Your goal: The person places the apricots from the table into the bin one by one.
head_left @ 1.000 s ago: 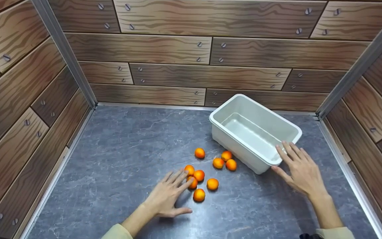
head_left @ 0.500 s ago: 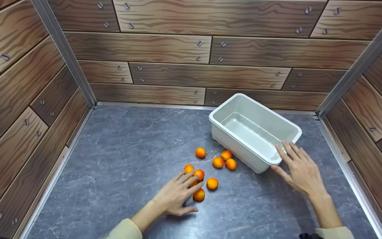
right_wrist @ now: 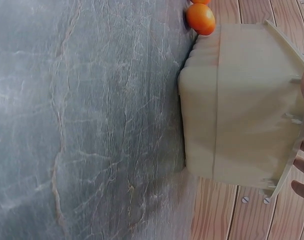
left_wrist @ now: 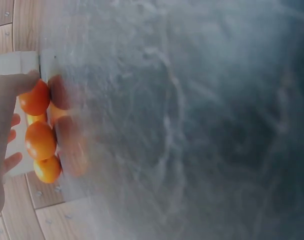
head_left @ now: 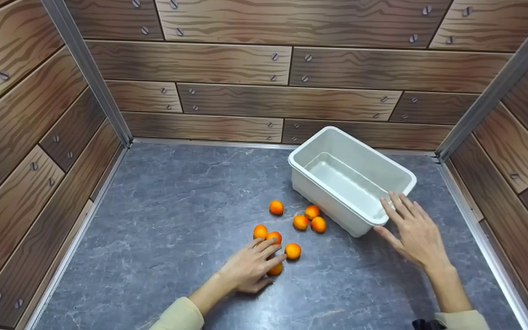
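A grey marbled surface (head_left: 177, 197) bears a pale bin (head_left: 328, 206), set askew. The right hand (head_left: 414, 236) rests at its near rim, fingers spread; the left hand (head_left: 250, 266), fingers loose and apart, covers part of a cluster of small orange fruits (head_left: 293, 251) scattered beside the bin.

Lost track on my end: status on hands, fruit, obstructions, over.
Left hand over orange fruits, grip unclear. Right hand at right end of white bin. Other fruits between left hand and bin.
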A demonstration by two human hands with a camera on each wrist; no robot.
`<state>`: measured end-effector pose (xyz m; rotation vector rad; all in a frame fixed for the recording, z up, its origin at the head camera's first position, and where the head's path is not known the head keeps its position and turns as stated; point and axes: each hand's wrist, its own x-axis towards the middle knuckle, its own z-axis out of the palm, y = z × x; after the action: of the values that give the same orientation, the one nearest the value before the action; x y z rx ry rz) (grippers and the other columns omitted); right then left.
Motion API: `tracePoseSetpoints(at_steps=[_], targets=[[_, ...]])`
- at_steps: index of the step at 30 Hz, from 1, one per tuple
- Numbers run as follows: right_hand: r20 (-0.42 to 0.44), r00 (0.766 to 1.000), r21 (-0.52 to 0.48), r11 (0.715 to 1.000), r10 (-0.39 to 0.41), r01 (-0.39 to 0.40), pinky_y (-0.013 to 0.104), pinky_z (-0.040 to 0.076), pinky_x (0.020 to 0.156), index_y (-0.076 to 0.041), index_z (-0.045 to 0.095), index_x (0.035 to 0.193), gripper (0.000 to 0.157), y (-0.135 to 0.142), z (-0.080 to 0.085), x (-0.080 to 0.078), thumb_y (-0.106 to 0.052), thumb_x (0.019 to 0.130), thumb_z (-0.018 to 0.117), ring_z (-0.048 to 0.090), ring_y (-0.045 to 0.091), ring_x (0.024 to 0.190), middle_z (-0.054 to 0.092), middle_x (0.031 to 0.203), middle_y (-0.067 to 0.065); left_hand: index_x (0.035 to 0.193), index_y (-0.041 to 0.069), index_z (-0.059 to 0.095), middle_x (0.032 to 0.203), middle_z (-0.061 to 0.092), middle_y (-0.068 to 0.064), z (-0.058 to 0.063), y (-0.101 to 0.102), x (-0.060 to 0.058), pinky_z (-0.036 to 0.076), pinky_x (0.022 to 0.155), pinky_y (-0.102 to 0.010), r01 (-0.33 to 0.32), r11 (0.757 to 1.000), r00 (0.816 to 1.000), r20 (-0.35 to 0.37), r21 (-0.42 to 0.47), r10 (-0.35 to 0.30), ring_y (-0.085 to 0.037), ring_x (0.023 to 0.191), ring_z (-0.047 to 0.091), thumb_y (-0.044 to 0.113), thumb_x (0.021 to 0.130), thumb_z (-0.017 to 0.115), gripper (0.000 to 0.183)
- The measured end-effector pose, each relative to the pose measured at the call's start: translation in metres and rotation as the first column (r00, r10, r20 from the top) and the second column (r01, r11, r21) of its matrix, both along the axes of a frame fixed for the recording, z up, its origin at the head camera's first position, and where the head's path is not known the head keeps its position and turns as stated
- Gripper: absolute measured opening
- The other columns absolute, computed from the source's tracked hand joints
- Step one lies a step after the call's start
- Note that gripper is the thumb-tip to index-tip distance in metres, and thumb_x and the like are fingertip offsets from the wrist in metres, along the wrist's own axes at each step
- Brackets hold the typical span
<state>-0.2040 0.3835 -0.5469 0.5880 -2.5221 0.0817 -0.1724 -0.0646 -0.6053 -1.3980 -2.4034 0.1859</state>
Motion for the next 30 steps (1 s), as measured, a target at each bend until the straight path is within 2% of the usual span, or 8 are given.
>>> tracePoseSetpoints(at_steps=[2,6,9,16,24,27,30], targets=[[-0.007,1.000,0.006,1.000,0.004,-0.004,0.032,0.008,0.135,-0.009,0.056,0.152,0.088,0.000,-0.001,0.000,-0.076,0.102,0.029,0.053,0.042,0.143,0.057,0.156,0.019,0.149,0.025,0.057,0.147,0.062,-0.002,-0.001,0.001,-0.001,0.049,0.115,-0.042,0.007,1.000,1.000,-0.001,-0.012,-0.007,-0.022,0.143,0.055,0.057,0.097,0.064,0.061],[0.002,1.000,0.006,1.000,0.007,-0.007,0.022,-0.004,0.132,-0.009,0.056,0.152,0.086,0.000,-0.001,-0.001,-0.075,0.102,0.032,0.053,0.043,0.142,0.056,0.156,0.019,0.145,0.026,0.060,0.142,0.063,0.000,-0.002,0.002,-0.001,0.048,0.115,-0.041,0.019,0.999,1.000,0.019,-0.035,-0.019,-0.021,0.140,0.055,0.054,0.098,0.064,0.055],[0.007,1.000,0.004,1.000,0.004,-0.004,0.020,-0.007,0.131,-0.010,0.056,0.152,0.086,0.000,-0.001,-0.001,-0.075,0.102,0.033,0.053,0.042,0.142,0.056,0.156,0.019,0.143,0.027,0.062,0.137,0.065,0.002,-0.003,0.003,-0.002,0.048,0.114,-0.040,0.033,0.999,0.999,0.025,-0.024,-0.032,-0.020,0.138,0.057,0.051,0.099,0.065,0.050],[0.007,1.000,-0.001,1.000,0.002,-0.002,0.021,-0.006,0.131,-0.009,0.056,0.152,0.085,0.000,0.000,0.000,-0.075,0.102,0.034,0.054,0.044,0.141,0.056,0.156,0.019,0.136,0.028,0.066,0.119,0.069,0.006,-0.005,0.005,-0.003,0.050,0.110,-0.039,0.058,0.998,0.998,-0.013,0.029,-0.058,-0.018,0.128,0.061,0.045,0.098,0.069,0.042],[0.013,1.000,-0.005,1.000,-0.001,0.001,0.020,-0.006,0.131,-0.010,0.056,0.152,0.083,0.000,0.001,0.001,-0.074,0.101,0.039,0.053,0.043,0.142,0.057,0.156,0.019,0.131,0.028,0.068,0.114,0.069,0.006,-0.001,0.006,-0.004,0.051,0.108,-0.037,0.061,0.996,0.998,-0.023,0.071,-0.059,-0.016,0.118,0.063,0.046,0.094,0.074,0.041],[0.018,1.000,-0.003,1.000,0.000,0.000,0.023,-0.003,0.133,-0.010,0.056,0.152,0.082,-0.001,0.001,0.001,-0.073,0.102,0.039,0.052,0.043,0.143,0.056,0.156,0.019,0.130,0.027,0.070,0.112,0.070,0.005,0.003,0.007,-0.005,0.051,0.106,-0.036,0.062,0.993,0.998,-0.031,0.103,-0.060,-0.017,0.114,0.064,0.045,0.094,0.075,0.041],[0.020,1.000,-0.001,1.000,-0.002,0.002,0.029,0.005,0.135,-0.010,0.056,0.152,0.082,0.000,0.001,0.001,-0.073,0.102,0.038,0.052,0.043,0.144,0.055,0.157,0.019,0.126,0.025,0.071,0.112,0.070,0.004,0.007,0.008,-0.008,0.051,0.106,-0.036,0.055,0.990,0.998,-0.042,0.131,-0.050,-0.017,0.111,0.064,0.045,0.093,0.076,0.039]])
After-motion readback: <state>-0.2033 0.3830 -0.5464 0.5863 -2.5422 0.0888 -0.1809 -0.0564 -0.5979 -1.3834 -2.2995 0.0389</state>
